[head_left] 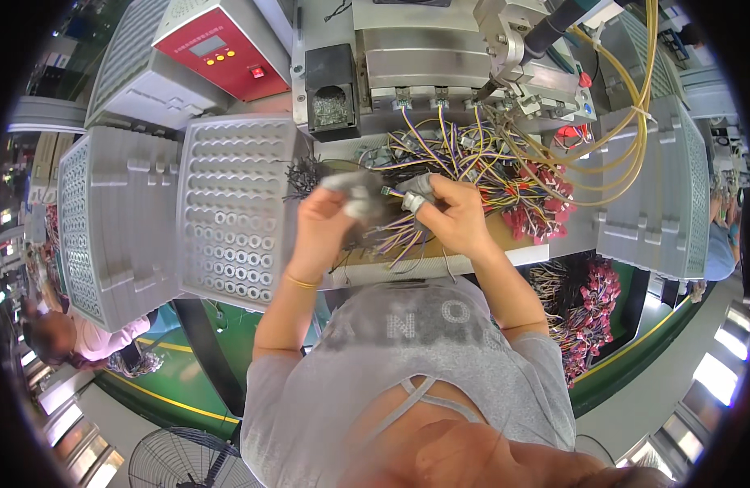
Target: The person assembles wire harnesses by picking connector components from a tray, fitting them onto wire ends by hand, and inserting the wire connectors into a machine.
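Observation:
My right hand, with pale covers on its fingertips, pinches a wire lead that ends in a small greenish connector piece. To its left, my left hand is smeared by motion; its fingertips also carry pale covers, and I cannot make out whether it holds anything. Both hands are above a tangled pile of purple, yellow and black wires on the bench. At the back, wires run up into three small connectors seated along the front of a metal fixture.
Left of my hands lies a white tray holding metal rings. A black box and a red-fronted control box stand behind. Yellowish tubes loop at the right above red-ended leads. Another person is at far left.

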The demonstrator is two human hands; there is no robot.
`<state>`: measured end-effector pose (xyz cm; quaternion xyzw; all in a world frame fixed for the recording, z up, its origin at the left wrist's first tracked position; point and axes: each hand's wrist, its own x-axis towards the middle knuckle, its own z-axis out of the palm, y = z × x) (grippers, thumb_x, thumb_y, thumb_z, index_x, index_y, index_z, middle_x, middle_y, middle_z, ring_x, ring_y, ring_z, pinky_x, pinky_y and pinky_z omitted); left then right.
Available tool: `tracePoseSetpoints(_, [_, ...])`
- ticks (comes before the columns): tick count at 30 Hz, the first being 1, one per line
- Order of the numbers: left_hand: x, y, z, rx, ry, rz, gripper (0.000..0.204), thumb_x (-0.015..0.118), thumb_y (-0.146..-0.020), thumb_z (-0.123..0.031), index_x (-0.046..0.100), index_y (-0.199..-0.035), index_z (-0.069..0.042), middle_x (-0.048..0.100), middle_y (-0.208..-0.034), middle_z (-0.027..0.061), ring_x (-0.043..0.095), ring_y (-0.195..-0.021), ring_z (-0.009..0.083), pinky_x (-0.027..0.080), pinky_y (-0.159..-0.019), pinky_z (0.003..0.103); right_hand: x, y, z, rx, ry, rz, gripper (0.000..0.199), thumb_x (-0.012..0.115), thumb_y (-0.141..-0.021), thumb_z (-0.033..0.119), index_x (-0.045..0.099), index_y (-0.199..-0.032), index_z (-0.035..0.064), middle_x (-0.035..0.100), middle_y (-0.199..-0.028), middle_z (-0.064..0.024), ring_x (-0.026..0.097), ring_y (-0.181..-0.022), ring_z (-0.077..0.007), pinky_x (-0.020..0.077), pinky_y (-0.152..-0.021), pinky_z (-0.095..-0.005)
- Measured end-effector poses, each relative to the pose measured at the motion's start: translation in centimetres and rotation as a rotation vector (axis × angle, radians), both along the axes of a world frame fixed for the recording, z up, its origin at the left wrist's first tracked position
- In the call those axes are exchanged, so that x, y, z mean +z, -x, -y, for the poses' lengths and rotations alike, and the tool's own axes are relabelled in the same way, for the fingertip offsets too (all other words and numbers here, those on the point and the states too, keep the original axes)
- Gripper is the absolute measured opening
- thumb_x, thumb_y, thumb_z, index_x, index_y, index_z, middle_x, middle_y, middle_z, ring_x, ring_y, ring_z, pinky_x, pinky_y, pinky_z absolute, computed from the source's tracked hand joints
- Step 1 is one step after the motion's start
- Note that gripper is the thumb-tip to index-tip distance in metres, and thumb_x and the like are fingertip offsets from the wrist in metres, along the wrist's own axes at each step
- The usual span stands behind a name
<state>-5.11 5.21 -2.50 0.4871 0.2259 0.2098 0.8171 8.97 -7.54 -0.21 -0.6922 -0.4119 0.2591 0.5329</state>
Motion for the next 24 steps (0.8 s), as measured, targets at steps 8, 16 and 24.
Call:
tracePoseSetpoints(8, [0.8,-1.3,1.9,-0.129,-0.024,0.033,0.041,0.06,-0.076,0.003,0.05,-0.115,0.0,0.059,-0.098,0.0055,0.055,-0.075,0.007,0.046,-0.059,0.018,0.9,0.0,0.6,-0.094,-0.074,-0.21,0.009,0.063,-0.072,0.005,0.057,-0.069,-0.0004,0.05,-0.056,0.0039,0.039,-0.051,-0.0009,0.031,-0.043,-0.0182])
tracePoseSetpoints(16, [1.2,-2.1,2.5,-0.083,-0.278,0.101,0.032,0.059,-0.076,0.004,0.056,-0.108,0.0,0.059,-0.1,0.0056,0.055,-0.078,0.0062,0.045,-0.062,0.018,1.0,-0.8,1.0,-0.042,-0.027,0.078,0.013,0.063,-0.069,0.007,0.055,-0.061,0.001,0.045,-0.049,0.0032,0.036,-0.046,-0.0016,0.029,-0.04,-0.0205])
tracePoseSetpoints(24, [1.9,-3.8,2.4,-0.083,0.038,0.023,0.02,0.054,-0.08,0.0,0.06,-0.099,0.0,0.061,-0.087,0.0028,0.055,-0.07,0.0064,0.045,-0.057,0.017,1.6,-0.7,0.8,-0.06,-0.023,-0.216,0.011,0.059,-0.077,0.01,0.055,-0.078,-0.0004,0.051,-0.06,0.0028,0.041,-0.052,-0.002,0.0327,-0.047,-0.0186])
